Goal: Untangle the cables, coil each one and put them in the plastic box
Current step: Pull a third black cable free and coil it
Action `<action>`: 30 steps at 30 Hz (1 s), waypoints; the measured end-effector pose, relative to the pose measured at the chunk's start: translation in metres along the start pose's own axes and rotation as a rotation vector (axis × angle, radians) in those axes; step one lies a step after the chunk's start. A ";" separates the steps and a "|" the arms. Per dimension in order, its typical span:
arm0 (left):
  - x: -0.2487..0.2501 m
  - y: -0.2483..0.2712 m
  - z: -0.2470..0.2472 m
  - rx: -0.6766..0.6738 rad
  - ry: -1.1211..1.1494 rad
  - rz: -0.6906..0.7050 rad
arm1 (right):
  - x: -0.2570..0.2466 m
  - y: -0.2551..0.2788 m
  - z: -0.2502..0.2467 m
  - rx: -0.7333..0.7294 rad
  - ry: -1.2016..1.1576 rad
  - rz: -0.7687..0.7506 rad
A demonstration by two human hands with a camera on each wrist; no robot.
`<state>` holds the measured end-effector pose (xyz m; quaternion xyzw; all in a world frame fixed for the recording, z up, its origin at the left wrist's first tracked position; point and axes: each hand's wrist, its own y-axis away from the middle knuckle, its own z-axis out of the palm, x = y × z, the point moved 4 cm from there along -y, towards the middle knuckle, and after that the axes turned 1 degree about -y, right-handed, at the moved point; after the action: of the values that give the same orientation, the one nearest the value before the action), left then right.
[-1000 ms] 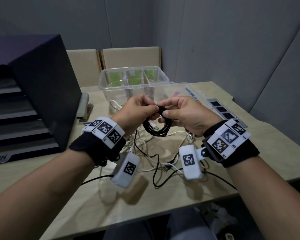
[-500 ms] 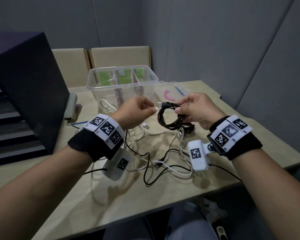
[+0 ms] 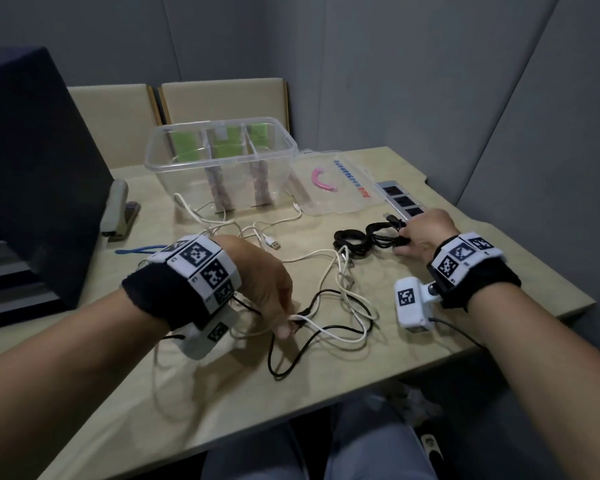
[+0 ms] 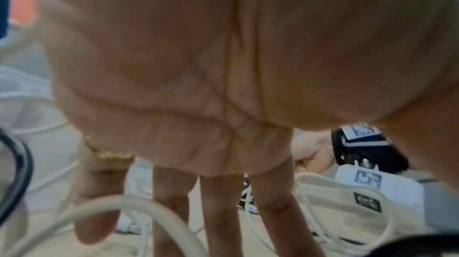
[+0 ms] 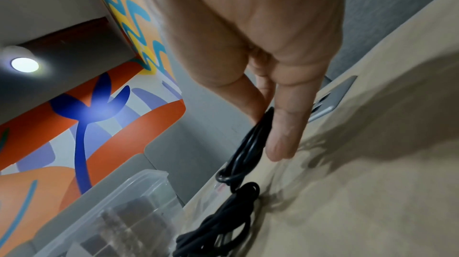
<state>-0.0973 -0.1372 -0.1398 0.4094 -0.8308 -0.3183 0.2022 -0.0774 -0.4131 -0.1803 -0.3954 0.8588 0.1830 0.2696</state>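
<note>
A tangle of white and black cables (image 3: 329,306) lies loose on the table's middle. My left hand (image 3: 286,322) reaches down into it; the fingers (image 4: 221,202) are straight and touch the white cables without curling round any. Far right, my right hand (image 3: 404,239) pinches a coiled black cable (image 3: 385,233) between thumb and fingers (image 5: 280,133), low on the table top. A second black coil (image 3: 350,238) lies just left of it, seen too in the right wrist view (image 5: 218,228). The clear plastic box (image 3: 271,133) with dividers stands behind, no cable inside.
The box's lid (image 3: 347,199) lies right of the box, a grey power strip (image 3: 400,200) beyond it. A stapler (image 3: 116,211) and a black file tray (image 3: 39,161) stand at the left. A blue cable (image 3: 136,251) shows by my left wrist. The table edge runs near my lap.
My hands have parted. The right hand carried the black coil down to the table's right side. The left hand let go of it and dropped onto the loose tangle.
</note>
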 end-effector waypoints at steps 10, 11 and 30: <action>-0.019 -0.005 0.002 0.137 0.086 0.047 | 0.006 0.009 0.006 -0.168 -0.429 0.147; -0.022 -0.006 -0.001 0.208 0.112 0.063 | 0.004 0.014 0.005 -0.201 -0.436 0.173; -0.056 0.084 -0.101 1.383 1.182 0.467 | -0.132 0.127 0.004 -0.618 -0.430 -0.662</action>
<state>-0.0505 -0.0894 -0.0130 0.3569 -0.6591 0.5543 0.3619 -0.1033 -0.2558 -0.0904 -0.6615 0.5180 0.4108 0.3542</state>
